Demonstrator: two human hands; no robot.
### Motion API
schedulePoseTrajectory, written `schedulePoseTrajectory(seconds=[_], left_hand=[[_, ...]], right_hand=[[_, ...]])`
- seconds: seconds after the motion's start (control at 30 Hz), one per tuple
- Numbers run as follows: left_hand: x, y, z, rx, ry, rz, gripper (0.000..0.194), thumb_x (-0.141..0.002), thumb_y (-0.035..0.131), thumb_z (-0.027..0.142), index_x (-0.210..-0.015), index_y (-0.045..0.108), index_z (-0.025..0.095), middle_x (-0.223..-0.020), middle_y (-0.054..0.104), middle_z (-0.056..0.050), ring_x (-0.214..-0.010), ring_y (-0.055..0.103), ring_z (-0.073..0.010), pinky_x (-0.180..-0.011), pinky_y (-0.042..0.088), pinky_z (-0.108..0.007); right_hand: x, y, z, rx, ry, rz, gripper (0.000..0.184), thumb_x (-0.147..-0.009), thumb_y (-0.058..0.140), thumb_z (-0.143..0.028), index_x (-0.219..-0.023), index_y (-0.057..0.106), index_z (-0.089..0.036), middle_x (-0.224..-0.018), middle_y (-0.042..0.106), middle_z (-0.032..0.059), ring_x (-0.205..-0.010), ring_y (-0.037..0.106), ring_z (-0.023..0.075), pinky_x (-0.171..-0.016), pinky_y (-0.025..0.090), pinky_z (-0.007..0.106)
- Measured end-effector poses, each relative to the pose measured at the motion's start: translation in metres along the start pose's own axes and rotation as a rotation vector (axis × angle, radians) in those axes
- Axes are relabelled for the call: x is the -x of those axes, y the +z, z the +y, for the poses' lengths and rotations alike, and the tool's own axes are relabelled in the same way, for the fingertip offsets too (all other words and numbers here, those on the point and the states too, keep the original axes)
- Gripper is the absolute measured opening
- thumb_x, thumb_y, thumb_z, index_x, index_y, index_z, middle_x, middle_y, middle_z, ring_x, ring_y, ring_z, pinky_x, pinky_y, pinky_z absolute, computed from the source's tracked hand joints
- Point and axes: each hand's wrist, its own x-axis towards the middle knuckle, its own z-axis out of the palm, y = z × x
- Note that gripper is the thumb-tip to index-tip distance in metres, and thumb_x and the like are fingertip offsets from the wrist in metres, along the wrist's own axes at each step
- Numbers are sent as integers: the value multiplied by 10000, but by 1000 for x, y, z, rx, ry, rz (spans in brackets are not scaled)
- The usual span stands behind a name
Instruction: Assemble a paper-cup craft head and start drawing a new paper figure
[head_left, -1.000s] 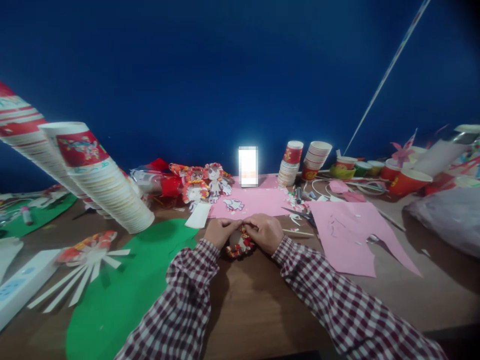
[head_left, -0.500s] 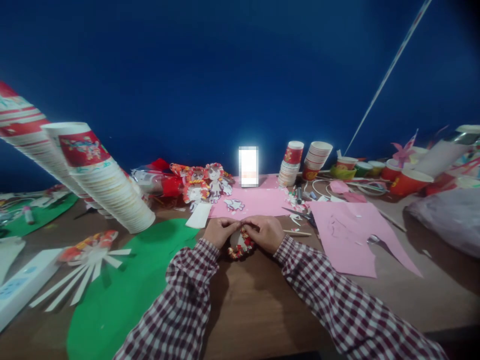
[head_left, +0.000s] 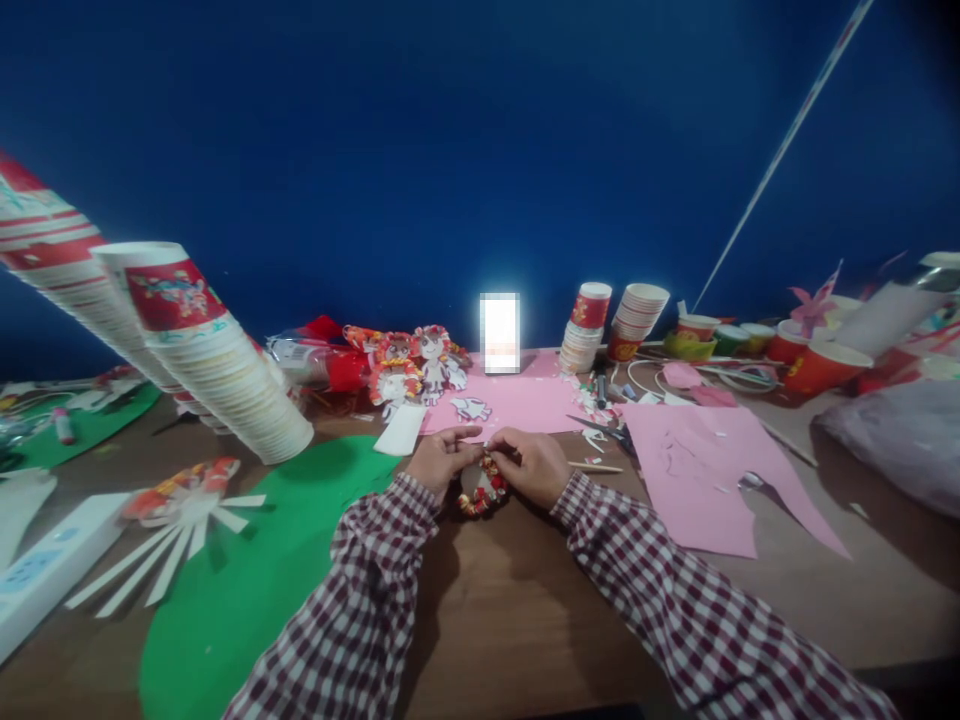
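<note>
Your right hand (head_left: 534,466) pinches the round, crinkled red-and-yellow ring (head_left: 481,508); whether your left hand (head_left: 437,464) grips it, I cannot tell. Press lightly, without crushing the crinkles.

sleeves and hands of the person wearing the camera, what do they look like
Both sleeves are long, in a small check of dark maroon and white, loose and creased, and they end at the wrists. The left hand and the right hand are bare, with no gloves; no ring or watch can be made out.
</note>
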Motion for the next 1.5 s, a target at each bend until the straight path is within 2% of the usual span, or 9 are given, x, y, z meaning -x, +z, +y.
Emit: schedulePoseTrajectory(seconds=[0.2, 0.7, 0.9, 1.0, 1.1, 1.17, 1.27, 1.4, 1.5], left_hand=[[5, 1, 10, 72, -106, -34, 527, -554, 739, 183, -1023, 512, 102, -555, 576, 38, -321, 351, 1, -314, 152, -141], [5, 1, 9, 65, -131, 16, 437, -540, 731, 126, -924, 525, 109, -531, 571, 29, -313, 352, -3, -305, 146, -127], [2, -1, 14, 108, -69, 106, 503, -542, 738, 135, -988, 508, 107, -599, 605, -3, -407, 489, -54, -343, 280, -135], [1, -3, 18, 210, 23, 144, 521, -544, 732, 144, -1000, 480, 123, -612, 593, 22, -370, 432, -20, -336, 263, -125], [1, -3, 20, 296, 82, 162, 530, -545, 730, 184, -995, 451, 143, -497, 497, 94, -293, 269, 16, -312, 171, -116], [2, -3, 21, 311, 92, 166, 539, -536, 734, 204, -986, 442, 154, -451, 446, 117, -287, 239, 14, -315, 160, -116], [3, -2, 19, 320, 100, 174, 531, -524, 739, 219, -962, 445, 157, -463, 464, 107, -292, 244, 13, -316, 160, -118], [1, 1, 13, 308, 93, 171, 479, -533, 733, 214, -927, 472, 143, -575, 547, 56, -308, 297, 17, -313, 174, -123], [-1, 3, 9, 294, 96, 189, 456, -513, 738, 181, -901, 504, 129, -668, 596, 3, -424, 466, -31, -356, 279, -132]], right_hand=[[0, -1, -2, -21, -1, -25, 113, -798, 496, -251, -855, 591, -227, -753, 645, -23, -647, 570, 112, -588, 373, 191], [0, 0, -2, -18, -79, -36, 173, -817, 473, -205, -899, 620, -244, -840, 664, -24, -734, 588, 123, -643, 410, 216], [2, -7, -10, 59, -237, 220, 191, -821, 462, -188, -949, 603, -193, -938, 638, 39, -891, 540, 171, -820, 406, 298], [3, -10, -13, 16, -284, 290, 197, -812, 461, -158, -946, 598, -200, -916, 635, 40, -876, 538, 171, -815, 417, 308], [4, -8, -13, -47, -196, 335, 146, -808, 473, -181, -884, 597, -194, -839, 625, 46, -814, 544, 171, -766, 437, 307], [3, -5, -12, -124, -62, 357, 123, -804, 494, -233, -876, 579, -180, -806, 607, 52, -762, 547, 163, -734, 450, 298], [2, 0, -11, -326, 145, 303, 236, -780, 539, -328, -955, 533, -169, -816, 595, 53, -725, 559, 154, -675, 474, 280], [-1, 7, -12, -739, 240, 122, 267, -794, 521, -373, -979, 509, -181, -945, 601, 62, -812, 582, 165, -661, 490, 268], [-4, 11, -11, -968, 271, 84, 245, -802, 513, -375, -945, 519, -176, -895, 619, 51, -791, 584, 159, -690, 482, 276]])
